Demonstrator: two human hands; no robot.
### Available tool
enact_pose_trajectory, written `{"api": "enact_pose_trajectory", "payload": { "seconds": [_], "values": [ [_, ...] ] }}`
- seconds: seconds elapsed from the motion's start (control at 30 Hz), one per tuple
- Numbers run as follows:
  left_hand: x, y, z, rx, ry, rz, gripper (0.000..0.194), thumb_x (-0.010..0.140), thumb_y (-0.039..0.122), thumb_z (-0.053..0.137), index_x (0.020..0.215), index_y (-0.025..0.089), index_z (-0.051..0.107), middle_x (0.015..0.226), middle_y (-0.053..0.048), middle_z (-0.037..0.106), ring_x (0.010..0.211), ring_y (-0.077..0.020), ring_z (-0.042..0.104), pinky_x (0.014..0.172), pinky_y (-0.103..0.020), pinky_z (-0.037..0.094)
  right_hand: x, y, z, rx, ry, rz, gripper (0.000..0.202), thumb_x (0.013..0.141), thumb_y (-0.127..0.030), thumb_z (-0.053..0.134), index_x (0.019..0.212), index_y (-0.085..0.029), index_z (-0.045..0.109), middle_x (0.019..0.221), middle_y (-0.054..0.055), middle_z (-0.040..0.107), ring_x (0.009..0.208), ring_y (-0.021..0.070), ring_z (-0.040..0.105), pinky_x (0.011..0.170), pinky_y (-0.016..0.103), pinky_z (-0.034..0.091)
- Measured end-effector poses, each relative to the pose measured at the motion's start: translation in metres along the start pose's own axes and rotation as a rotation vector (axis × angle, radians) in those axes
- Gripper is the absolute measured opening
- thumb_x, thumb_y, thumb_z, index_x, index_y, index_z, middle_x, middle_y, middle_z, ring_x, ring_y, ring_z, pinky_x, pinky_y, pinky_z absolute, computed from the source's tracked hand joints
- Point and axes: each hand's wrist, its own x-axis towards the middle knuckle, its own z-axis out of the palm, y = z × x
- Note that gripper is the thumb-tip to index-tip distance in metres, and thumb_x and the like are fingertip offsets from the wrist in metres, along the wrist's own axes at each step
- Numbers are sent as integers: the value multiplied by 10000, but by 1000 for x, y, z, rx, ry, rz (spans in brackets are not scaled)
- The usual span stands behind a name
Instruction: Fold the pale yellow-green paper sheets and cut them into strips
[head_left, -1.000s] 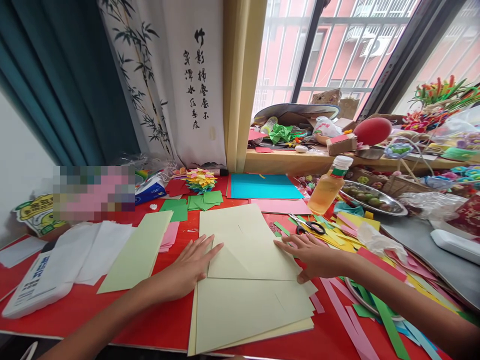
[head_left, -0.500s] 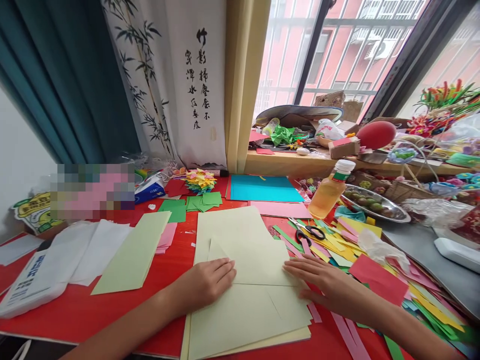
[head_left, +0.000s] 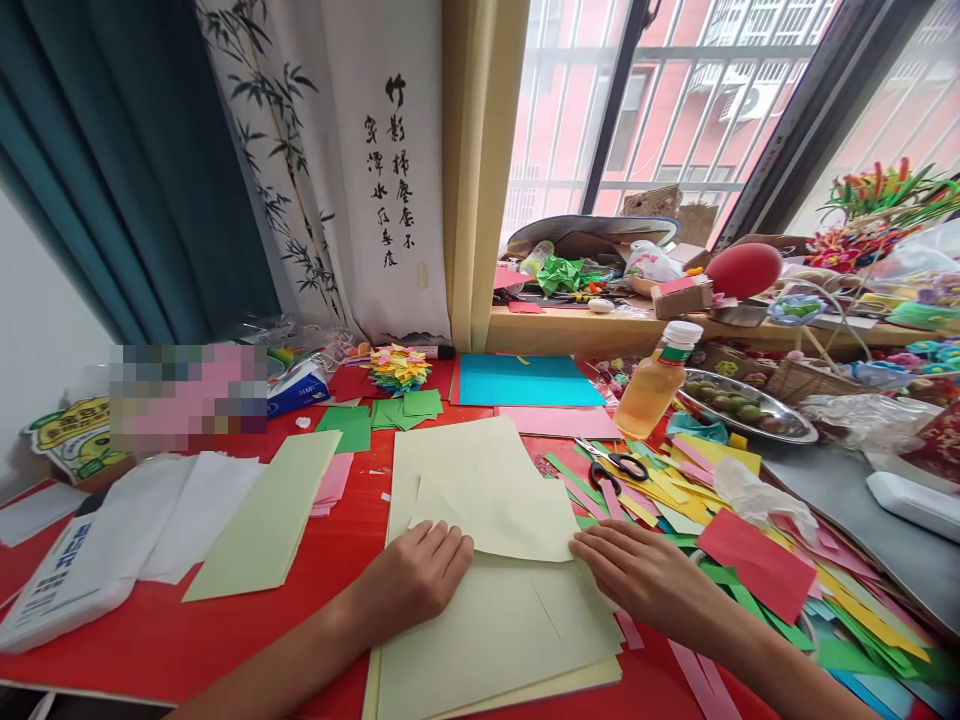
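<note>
A pale green sheet (head_left: 499, 500) lies over a stack of larger pale green paper (head_left: 487, 640), its near edge bowed slightly upward between my hands. My left hand (head_left: 429, 572) has curled fingers at the sheet's near left part; whatever is under the fingertips is hidden. At the near right corner, my right hand (head_left: 626, 562) has its fingers together and holds the sheet's edge. A thin slanted line shows on the paper below the right part of the sheet.
Scissors (head_left: 616, 464) lie among coloured paper strips on the right. Behind them stands a bottle (head_left: 651, 385) beside a metal plate of fruit (head_left: 750, 408). A folded pale green sheet (head_left: 266, 520) and white packaging (head_left: 82, 570) are on the left.
The near edge of the small sheet has bowed and lifted a little. My left fingers have curled more, and my right fingers have drawn in at the sheet's corner.
</note>
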Motion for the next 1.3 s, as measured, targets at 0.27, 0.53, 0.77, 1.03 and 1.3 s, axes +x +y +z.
{"api": "enact_pose_trajectory", "payload": {
  "seconds": [0.27,0.53,0.77,1.03,1.3],
  "values": [
    [6,1,-1,8,34,-145,255,775,16,443,1004,74,537,803,-64,598,812,-184,572,777,-350,471,7,0,-11,2,152,150,213,854,-93,375,958,-134,557,849,71,647,807,166,604,707,312,485],
    [59,10,-35,-213,162,-203,183,791,53,441,920,112,556,871,-61,581,830,-169,527,775,-335,451,29,-14,-36,50,344,202,175,830,-96,439,971,-137,534,825,63,657,774,160,615,682,289,492],
    [97,17,-44,-303,279,-314,116,788,97,439,805,117,552,750,-43,566,753,-164,518,679,-309,453,50,-25,-47,113,466,223,201,805,-72,460,976,-149,534,816,57,657,775,155,615,698,274,489],
    [113,-16,-78,-702,265,-589,39,750,145,481,719,160,499,739,-21,561,706,-138,503,601,-269,437,76,-11,-76,152,496,299,153,811,-121,486,946,-191,509,796,24,656,719,136,622,654,245,472],
    [130,-54,-114,-910,215,-732,62,760,223,511,712,184,515,761,25,566,738,-115,511,631,-245,419,115,-1,-126,243,432,455,59,811,-206,489,798,-219,545,675,-36,640,528,100,589,443,190,396]
  ]
}}
